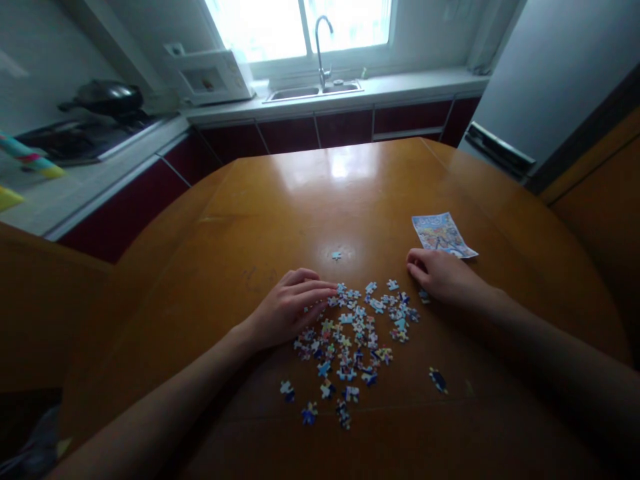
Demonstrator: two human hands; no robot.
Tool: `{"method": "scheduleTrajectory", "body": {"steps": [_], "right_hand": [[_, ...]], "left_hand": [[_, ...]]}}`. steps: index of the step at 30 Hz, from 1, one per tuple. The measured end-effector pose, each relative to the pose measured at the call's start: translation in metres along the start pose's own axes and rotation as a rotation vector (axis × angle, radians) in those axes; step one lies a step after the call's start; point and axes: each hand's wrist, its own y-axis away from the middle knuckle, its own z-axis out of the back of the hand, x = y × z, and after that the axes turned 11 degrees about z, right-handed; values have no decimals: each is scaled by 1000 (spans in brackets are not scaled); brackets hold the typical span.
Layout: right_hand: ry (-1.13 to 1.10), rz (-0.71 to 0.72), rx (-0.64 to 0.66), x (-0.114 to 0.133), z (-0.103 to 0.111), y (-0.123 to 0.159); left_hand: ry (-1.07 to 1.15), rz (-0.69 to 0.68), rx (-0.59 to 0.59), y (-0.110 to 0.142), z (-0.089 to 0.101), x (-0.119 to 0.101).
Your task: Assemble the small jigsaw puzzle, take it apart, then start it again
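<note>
A loose heap of small jigsaw puzzle pieces lies on the wooden table in front of me. My left hand rests at the heap's left edge, open, with its fingers stretched out and their tips at a light blue puzzle piece. To the right of the heap, my right hand is closed, its fingers curled in; whatever they may hold is hidden. Partly under that hand's near side shows another puzzle piece. Just beyond it lies a printed picture sheet, its near edge partly covered by the hand.
One pale blue piece lies apart beyond the heap, and a dark piece lies to its near right. Past the wooden table are a sink, a microwave, a stove with a wok and a fridge.
</note>
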Motion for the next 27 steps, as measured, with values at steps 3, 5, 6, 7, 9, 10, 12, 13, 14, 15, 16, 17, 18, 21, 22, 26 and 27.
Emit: {"method": "scheduleTrajectory", "body": {"steps": [3, 5, 6, 7, 9, 10, 12, 13, 14, 15, 16, 17, 18, 21, 22, 26, 27], "right_hand": [[6, 10, -4, 0, 0, 0], [-4, 19, -3, -1, 0, 0], [-9, 22, -3, -1, 0, 0], [-12, 23, -4, -1, 0, 0], [-16, 19, -16, 0, 1, 1], [-17, 14, -34, 1, 1, 1], [-26, 37, -82, 7, 2, 3], [-37, 74, -103, 10, 2, 4], [-53, 122, -113, 15, 2, 6], [-71, 178, -112, 20, 1, 8], [-87, 231, -105, 25, 0, 11], [-99, 271, -96, 30, -2, 13], [-105, 298, -92, 35, -5, 16], [-101, 355, -94, 49, -14, 23], [-93, 371, -91, 52, -17, 25], [-49, 395, -78, 60, -26, 27], [-49, 390, -78, 60, -28, 27]], "left_hand": [[-24, -19, -5, 0, -1, -7], [-23, -23, 5, 0, -2, -10], [-20, -23, 14, 0, -2, -11], [-19, -23, 21, 1, -3, -11], [-15, -22, 31, 1, -3, -11], [-14, -22, 32, 2, -3, -11], [-15, -18, 41, 2, -3, -12], [-20, -15, 51, 2, -3, -13], [-28, -12, 64, 1, -3, -14], [-39, -11, 79, 1, -3, -16], [-53, -10, 95, 1, -3, -18], [-70, -10, 111, 1, -4, -21], [-88, -13, 125, 1, -5, -23], [-133, -14, 155, 2, -8, -29], [-142, -11, 156, 2, -9, -30], [-129, 26, 113, 2, -10, -29], [-120, 33, 100, 2, -10, -28]]}}
